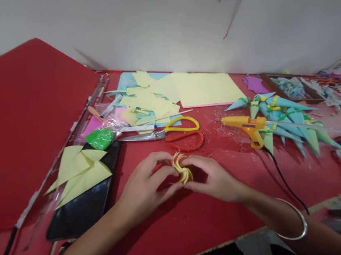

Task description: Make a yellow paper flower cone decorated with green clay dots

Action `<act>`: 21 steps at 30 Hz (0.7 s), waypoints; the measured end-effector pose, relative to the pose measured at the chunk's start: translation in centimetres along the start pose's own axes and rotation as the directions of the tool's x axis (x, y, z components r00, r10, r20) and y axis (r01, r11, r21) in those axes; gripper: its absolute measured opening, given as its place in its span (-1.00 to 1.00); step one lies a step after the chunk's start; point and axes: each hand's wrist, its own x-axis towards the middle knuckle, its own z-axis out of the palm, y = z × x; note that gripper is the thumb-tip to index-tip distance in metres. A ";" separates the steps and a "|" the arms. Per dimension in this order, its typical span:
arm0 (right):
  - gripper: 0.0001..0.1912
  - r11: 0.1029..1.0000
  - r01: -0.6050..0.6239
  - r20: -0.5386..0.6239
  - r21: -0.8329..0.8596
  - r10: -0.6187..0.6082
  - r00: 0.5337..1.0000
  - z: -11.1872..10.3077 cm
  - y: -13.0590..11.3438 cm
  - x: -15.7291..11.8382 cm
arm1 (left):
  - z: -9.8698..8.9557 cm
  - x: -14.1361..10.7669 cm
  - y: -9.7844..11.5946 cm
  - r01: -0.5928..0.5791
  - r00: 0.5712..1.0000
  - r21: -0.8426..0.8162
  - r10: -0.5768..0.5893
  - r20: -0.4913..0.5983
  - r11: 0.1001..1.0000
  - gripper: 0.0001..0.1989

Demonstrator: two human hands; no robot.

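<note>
Between my hands is a small curled yellow paper piece (183, 170) with swirling strips, held just above the red tabletop. My left hand (151, 178) pinches its left side with thumb and fingers. From the right, my right hand (213, 175) grips the other side between thumb and forefinger. Scissors (159, 135) with one yellow and one red handle lie just beyond my hands. A yellow glue gun (245, 127) with a clear glue stick in its back rests to the right. Left of my hands, folded yellow paper pieces (80, 171) lie on a black tablet-like slab (85, 213).
Yellow and blue paper scraps (146, 97) and a yellow sheet stack (212, 88) lie near the wall. Blue and green paper cones (291, 121) are heaped at right, before a brown tray (294, 88). A black cord (285, 180) trails off the front edge. A red board (36, 129) stands at left.
</note>
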 end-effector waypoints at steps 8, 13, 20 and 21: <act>-0.67 0.998 0.021 0.026 -0.059 -0.019 0.999 0.0 -0.2 0.0 | 0.4 -0.1 -0.2 -0.029 0.999 0.060 0.031 -0.022 0.998 -0.93; -0.70 0.997 0.048 0.026 -0.060 -0.046 0.999 -0.2 -0.2 -0.1 | 0.4 -0.1 -0.1 -0.022 1.000 0.034 0.022 0.010 0.999 -0.92; -0.78 0.999 0.035 -0.072 -0.039 -0.037 0.997 0.2 0.1 -0.1 | 0.4 -0.1 -0.2 -0.043 0.999 -0.007 0.043 0.011 0.999 -0.90; -0.77 0.999 0.031 -0.075 -0.041 -0.034 0.997 0.2 0.1 -0.1 | 0.3 -0.1 -0.3 -0.038 0.999 0.001 0.038 0.001 0.999 -0.90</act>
